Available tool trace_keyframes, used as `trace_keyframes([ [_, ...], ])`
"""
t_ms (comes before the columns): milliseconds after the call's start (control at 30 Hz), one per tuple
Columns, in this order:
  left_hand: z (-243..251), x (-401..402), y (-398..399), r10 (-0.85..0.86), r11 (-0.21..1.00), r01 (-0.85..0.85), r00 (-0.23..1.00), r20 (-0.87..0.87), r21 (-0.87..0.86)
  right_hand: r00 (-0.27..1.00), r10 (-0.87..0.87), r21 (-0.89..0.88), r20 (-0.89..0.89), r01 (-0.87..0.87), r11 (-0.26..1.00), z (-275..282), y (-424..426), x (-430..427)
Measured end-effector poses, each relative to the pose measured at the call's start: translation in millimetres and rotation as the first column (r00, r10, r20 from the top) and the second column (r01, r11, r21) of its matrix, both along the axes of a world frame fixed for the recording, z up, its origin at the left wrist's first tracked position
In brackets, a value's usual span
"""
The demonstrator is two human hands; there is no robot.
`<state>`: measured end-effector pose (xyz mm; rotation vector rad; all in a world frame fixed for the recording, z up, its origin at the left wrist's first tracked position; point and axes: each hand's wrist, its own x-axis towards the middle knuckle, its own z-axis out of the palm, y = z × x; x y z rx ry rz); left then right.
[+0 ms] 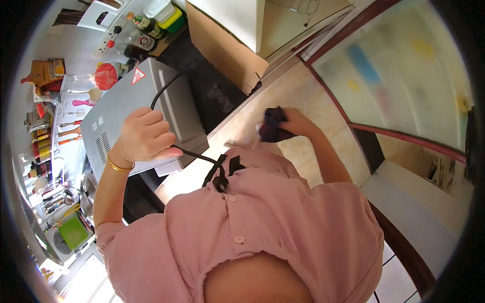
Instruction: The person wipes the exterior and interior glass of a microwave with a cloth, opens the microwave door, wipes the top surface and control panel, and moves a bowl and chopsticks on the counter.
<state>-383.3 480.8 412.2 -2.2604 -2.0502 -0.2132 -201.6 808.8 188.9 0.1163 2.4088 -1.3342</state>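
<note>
My left hand point(146, 134) is closed around a black power cord point(199, 156), above the top of a grey metal countertop appliance point(125, 102). One stretch of the cord runs up from the fist to the appliance's far side; the other hangs toward my pink shirt, where its end, seemingly a plug point(220, 184), rests against the cloth. Out to the right, over the tiled floor, my right hand point(291, 123) grips a bunched dark cloth point(273, 125). That hand is slightly blurred, and its fingertips are partly hidden by the cloth.
Beyond the appliance lies a black countertop point(212, 91) with a cardboard piece point(227, 49) along it. Bottles point(142, 39) and lidded plastic tubs point(166, 17) stand by the wall. Utensils point(81, 102) hang at the left. A frosted glass door point(394, 75) with a red frame is at the right.
</note>
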Motion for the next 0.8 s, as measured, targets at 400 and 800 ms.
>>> trace_keyframes([
  [400, -32, -2, -2, 0.41, 0.908, -0.408, 0.912, 0.0, 0.098, 0.939, -0.297, -0.099, -0.174, 0.284, 0.954, -80, -117, -158],
  [800, -97, -21, 19, 0.548, 0.835, -0.549, 0.836, -0.04, -0.039, 0.86, -0.286, -0.053, -0.422, 0.291, 0.955, 10, -88, -101],
])
